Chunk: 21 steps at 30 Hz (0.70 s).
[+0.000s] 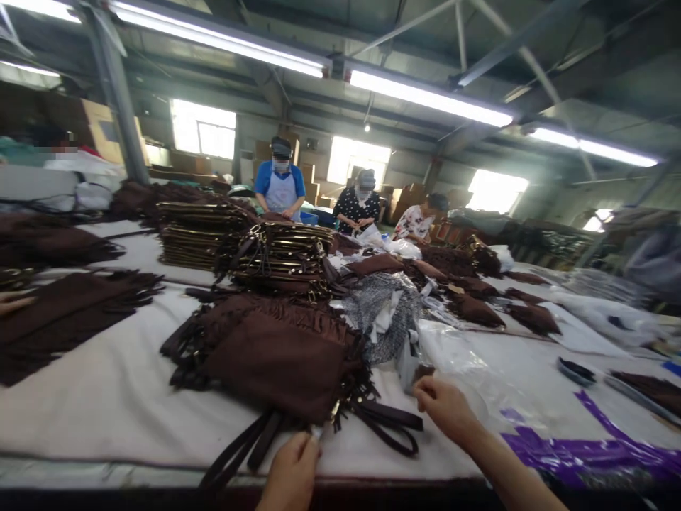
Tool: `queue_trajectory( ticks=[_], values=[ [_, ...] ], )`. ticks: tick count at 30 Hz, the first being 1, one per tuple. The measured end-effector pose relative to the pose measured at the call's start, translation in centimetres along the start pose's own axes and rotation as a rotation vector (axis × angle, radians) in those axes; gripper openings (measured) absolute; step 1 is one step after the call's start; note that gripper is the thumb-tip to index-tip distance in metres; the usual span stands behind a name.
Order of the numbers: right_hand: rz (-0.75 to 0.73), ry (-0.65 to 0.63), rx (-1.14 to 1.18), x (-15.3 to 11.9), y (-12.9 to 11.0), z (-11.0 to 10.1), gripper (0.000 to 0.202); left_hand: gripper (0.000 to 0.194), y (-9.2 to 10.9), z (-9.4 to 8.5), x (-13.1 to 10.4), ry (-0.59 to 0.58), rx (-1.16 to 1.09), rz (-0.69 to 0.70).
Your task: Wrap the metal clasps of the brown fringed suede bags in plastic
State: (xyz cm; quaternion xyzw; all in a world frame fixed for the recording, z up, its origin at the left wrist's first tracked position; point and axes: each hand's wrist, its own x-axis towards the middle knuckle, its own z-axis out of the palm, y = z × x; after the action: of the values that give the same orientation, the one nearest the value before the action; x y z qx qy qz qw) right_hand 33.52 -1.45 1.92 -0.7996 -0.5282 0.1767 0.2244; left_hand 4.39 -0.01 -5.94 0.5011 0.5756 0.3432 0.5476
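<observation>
Bag (281, 362): brown suede, fringed, flat on white table (106, 397) near front edge, front of a short stack, straps (388, 426) trailing toward edge. Left hand (291, 474) closed at bag's lower edge, pinching something small and unclear there. Right hand (445, 408) curled, fingertips on clear plastic sleeve (452, 355) just beside bag; whether clamped, cannot tell. Count: two hands, two tall bag piles (281, 255) behind, three workers (281, 186) at far side. Purple tape (585, 447) at right.

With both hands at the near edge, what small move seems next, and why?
Probably the right hand pulls the clear plastic bag it touches toward the brown fringed suede bag, whose strap end the left hand pins beside it.
</observation>
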Motion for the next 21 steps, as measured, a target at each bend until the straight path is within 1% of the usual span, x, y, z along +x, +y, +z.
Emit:
queue_trajectory(
  ticks=[2, 4, 6, 7, 10, 13, 16, 21],
  values=[
    [-0.074, -0.208, 0.133, -1.8, -2.4, 1.3, 0.023, 0.033, 0.6, -0.2, -0.6, 0.013, 0.077, 0.077],
    [-0.102, -0.399, 0.292, -3.4, -5.1, 3.1, 0.023, 0.027, 1.0, -0.2, -1.0, 0.031, 0.128, 0.122],
    [-0.096, -0.528, 0.374, -4.4, -7.7, 5.1, 0.022, 0.024, 1.1, -0.3, -1.4, 0.048, 0.172, 0.156],
    [-0.111, -0.552, 0.383, -4.7, -8.7, 6.1, 0.021, 0.024, 1.1, -0.4, -1.6, 0.052, 0.194, 0.178],
    [-0.18, -0.531, 0.347, -4.7, -10.9, 8.8, 0.024, 0.023, 0.8, -0.7, -2.1, 0.033, 0.223, 0.236],
    [-0.182, -0.51, 0.249, -4.2, -12.0, 10.4, 0.026, 0.024, 0.6, -1.2, -2.4, 0.03, 0.227, 0.291],
    [-0.159, -0.488, 0.149, -3.8, -12.4, 11.4, 0.026, 0.026, 0.4, -1.4, -2.4, 0.04, 0.266, 0.32],
    [-0.113, -0.415, 0.076, -3.6, -12.4, 12.1, 0.025, 0.026, -0.2, -1.3, -2.1, 0.033, 0.322, 0.322]
  ],
)
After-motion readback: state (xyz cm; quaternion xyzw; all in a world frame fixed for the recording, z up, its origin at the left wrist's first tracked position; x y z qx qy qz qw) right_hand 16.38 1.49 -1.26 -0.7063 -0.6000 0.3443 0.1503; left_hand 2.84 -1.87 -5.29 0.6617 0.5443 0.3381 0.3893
